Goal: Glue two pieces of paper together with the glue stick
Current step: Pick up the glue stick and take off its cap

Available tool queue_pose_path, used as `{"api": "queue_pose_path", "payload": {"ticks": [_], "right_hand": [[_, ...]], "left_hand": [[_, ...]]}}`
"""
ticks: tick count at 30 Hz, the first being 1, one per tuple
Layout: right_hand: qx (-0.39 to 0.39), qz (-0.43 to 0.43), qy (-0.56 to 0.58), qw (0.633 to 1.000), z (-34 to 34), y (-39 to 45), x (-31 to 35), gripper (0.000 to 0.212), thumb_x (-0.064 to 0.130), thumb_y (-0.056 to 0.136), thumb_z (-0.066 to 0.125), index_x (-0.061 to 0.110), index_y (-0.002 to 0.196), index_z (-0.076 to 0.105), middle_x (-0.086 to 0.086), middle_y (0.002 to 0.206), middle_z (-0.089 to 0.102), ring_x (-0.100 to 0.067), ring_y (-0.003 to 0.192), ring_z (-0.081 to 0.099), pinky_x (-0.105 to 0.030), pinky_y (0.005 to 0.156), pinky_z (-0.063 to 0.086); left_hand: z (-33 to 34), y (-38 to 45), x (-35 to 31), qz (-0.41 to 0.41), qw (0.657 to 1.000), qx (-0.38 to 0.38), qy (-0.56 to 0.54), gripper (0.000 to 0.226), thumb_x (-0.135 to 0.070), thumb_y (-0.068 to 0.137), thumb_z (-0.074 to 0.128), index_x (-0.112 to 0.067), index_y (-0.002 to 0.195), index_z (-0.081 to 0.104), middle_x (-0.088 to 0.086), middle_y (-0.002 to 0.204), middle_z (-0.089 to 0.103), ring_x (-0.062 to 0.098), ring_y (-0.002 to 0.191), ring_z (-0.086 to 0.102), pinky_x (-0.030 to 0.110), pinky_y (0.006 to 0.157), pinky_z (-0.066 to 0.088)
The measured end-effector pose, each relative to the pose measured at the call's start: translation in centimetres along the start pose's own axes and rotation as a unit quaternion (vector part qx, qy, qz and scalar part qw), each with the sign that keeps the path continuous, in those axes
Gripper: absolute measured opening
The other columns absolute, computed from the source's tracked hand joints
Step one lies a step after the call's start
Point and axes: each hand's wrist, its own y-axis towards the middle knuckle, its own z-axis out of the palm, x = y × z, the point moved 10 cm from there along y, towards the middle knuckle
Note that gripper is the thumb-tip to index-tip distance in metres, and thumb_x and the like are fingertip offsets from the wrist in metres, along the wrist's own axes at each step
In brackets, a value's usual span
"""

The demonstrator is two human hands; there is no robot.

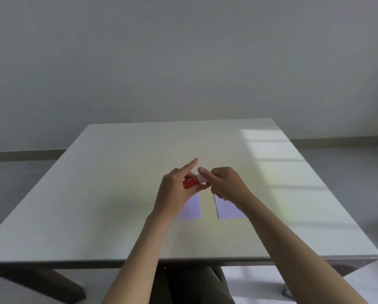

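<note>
A red glue stick [190,183] with a white cap [200,178] is held above the table's middle. My left hand [175,191] grips its red body, index finger pointing up and away. My right hand [224,183] pinches the white cap end between thumb and fingers. Below the hands, two pale lilac pieces of paper lie flat on the table with a gap between them: the left paper [191,208] and the right paper [228,209]. The far ends of both sheets are hidden by my hands.
The white square table [118,194] carries a bright window reflection at its right side. Its front edge runs near my lap, with dark table legs below. A plain grey wall stands behind.
</note>
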Motion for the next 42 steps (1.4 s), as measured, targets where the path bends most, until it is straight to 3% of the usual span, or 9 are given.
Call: {"api": "queue_pose_path", "payload": {"ticks": [10,17,19,22,25,29,32,34,42], "right_hand": [[0.070,-0.066,0.155,0.983,-0.5,0.3,-0.3,0.020,0.006,0.087,0.062,0.014,0.105,0.064,-0.003,0.077,0.061,-0.017,0.054,0.055,-0.022,0.052,0.046],[0.025,0.001,0.071,0.997,-1.0,1.5,-1.5,0.032,0.040,0.085,0.063,0.010,0.076,0.060,-0.003,0.055,0.062,-0.014,0.036,0.044,-0.022,0.040,0.036],[0.048,-0.043,0.109,0.992,-0.8,1.4,-0.9,0.010,0.020,0.085,0.067,0.014,0.086,0.059,-0.004,0.073,0.063,-0.014,0.044,0.050,-0.023,0.044,0.041],[0.087,-0.036,0.112,0.989,-0.2,1.1,-0.8,0.037,0.031,0.081,0.071,0.021,0.113,0.057,-0.005,0.090,0.064,-0.014,0.051,0.059,-0.022,0.045,0.045],[0.026,0.005,0.113,0.993,-1.0,1.5,-1.4,0.052,0.059,0.077,0.060,0.007,0.083,0.059,-0.002,0.057,0.063,-0.013,0.037,0.048,-0.024,0.040,0.038],[0.036,-0.089,0.119,0.988,-1.1,1.5,0.7,0.010,0.023,0.086,0.066,0.016,0.091,0.061,-0.003,0.078,0.063,-0.014,0.049,0.056,-0.024,0.048,0.045],[0.066,-0.077,0.092,0.991,-0.5,1.5,1.0,0.029,0.033,0.083,0.067,0.026,0.109,0.059,-0.004,0.087,0.065,-0.015,0.056,0.061,-0.025,0.049,0.047],[0.037,-0.066,0.088,0.993,-0.7,1.8,1.2,0.023,0.040,0.085,0.063,0.018,0.088,0.062,-0.003,0.067,0.064,-0.017,0.046,0.056,-0.026,0.044,0.043],[-0.073,-0.076,0.171,0.980,-4.9,4.6,-0.9,0.017,0.002,0.086,0.063,0.003,0.103,0.062,-0.009,0.077,0.062,-0.015,0.049,0.062,-0.024,0.052,0.054]], "left_hand": [[-1.2,0.2,0.5,-0.005,0.999,-0.021,-0.036,0.031,-0.007,0.061,0.086,-0.012,0.085,0.066,-0.009,0.082,0.062,0.013,0.076,0.063,0.020,0.071,0.052],[-0.5,0.8,-0.1,0.011,0.999,-0.013,-0.035,0.029,-0.006,0.062,0.085,-0.009,0.084,0.067,-0.003,0.081,0.062,0.011,0.075,0.061,0.013,0.070,0.048],[-0.6,0.8,0.0,0.005,0.999,-0.022,-0.047,0.028,-0.006,0.063,0.085,-0.009,0.085,0.067,0.000,0.082,0.063,0.015,0.076,0.063,0.017,0.071,0.050],[-0.9,0.9,-0.5,0.015,0.998,-0.033,-0.056,0.027,-0.010,0.064,0.085,-0.009,0.085,0.068,0.000,0.082,0.064,0.009,0.075,0.062,0.015,0.071,0.050],[-0.8,1.1,-1.1,0.029,0.998,-0.026,-0.040,0.029,-0.008,0.062,0.085,-0.009,0.085,0.067,-0.002,0.081,0.062,0.005,0.075,0.059,0.011,0.070,0.047],[-1.5,1.2,-0.7,0.018,0.998,-0.038,-0.047,0.029,-0.006,0.063,0.085,-0.008,0.085,0.067,0.002,0.083,0.064,0.015,0.076,0.063,0.020,0.071,0.052],[-1.9,1.3,-0.7,0.025,0.998,-0.037,-0.039,0.029,-0.006,0.063,0.085,-0.007,0.086,0.068,0.004,0.084,0.064,0.018,0.076,0.064,0.026,0.072,0.054],[-1.6,1.3,-0.8,0.026,0.999,-0.027,-0.036,0.029,-0.006,0.063,0.085,-0.007,0.086,0.067,0.004,0.084,0.064,0.019,0.077,0.064,0.029,0.072,0.053],[-2.8,0.9,2.2,-0.060,0.989,-0.061,-0.122,0.029,-0.007,0.071,0.080,-0.020,0.093,0.066,0.005,0.091,0.068,0.018,0.083,0.066,0.032,0.078,0.056]]}}
